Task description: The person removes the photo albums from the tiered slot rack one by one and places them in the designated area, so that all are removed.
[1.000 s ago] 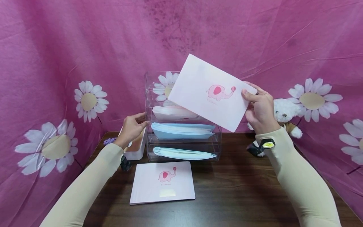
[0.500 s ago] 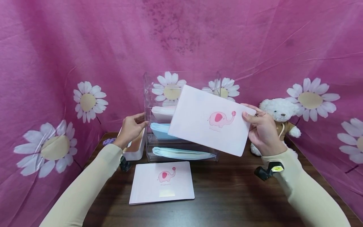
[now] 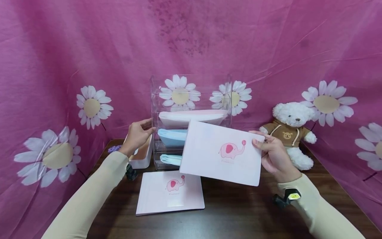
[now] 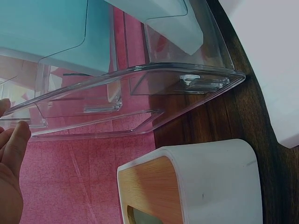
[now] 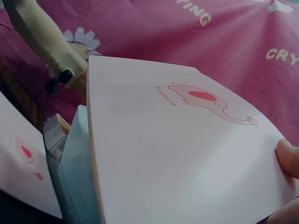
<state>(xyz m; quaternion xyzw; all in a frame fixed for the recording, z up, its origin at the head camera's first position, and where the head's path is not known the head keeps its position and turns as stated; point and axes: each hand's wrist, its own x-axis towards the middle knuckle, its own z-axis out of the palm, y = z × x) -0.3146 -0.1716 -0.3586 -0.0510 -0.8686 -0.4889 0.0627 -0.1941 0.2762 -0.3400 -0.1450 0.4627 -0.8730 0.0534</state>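
A thin pale-pink booklet (image 3: 206,156) with an elephant drawing is pinched at its right edge by my right hand (image 3: 276,157), thumb on the cover. It is tilted and overlaps the front of a clear plastic rack (image 3: 153,99). My left hand (image 3: 137,136) grips the left side edge of that rack between thumb and fingers. Inside the rack lie pink-and-white booklets (image 3: 179,117), light-blue ones (image 3: 171,137) and mint-coloured ones (image 3: 170,160), partly hidden by the held booklet. On the table in front lies a similar elephant booklet (image 3: 158,196), its upper right corner covered.
Left of the rack stands a white box with a wooden top (image 4: 210,177), beside small purple flowers (image 3: 114,148). A white teddy bear (image 3: 293,116) in a brown hoodie sits behind my right hand. Pink cloth with daisies (image 3: 119,49) surrounds the dark wooden table (image 3: 232,212).
My right hand has lowered the booklet from in front of the rack's upper part to its lower front, levelling it somewhat. My left hand has stayed on the rack's side.
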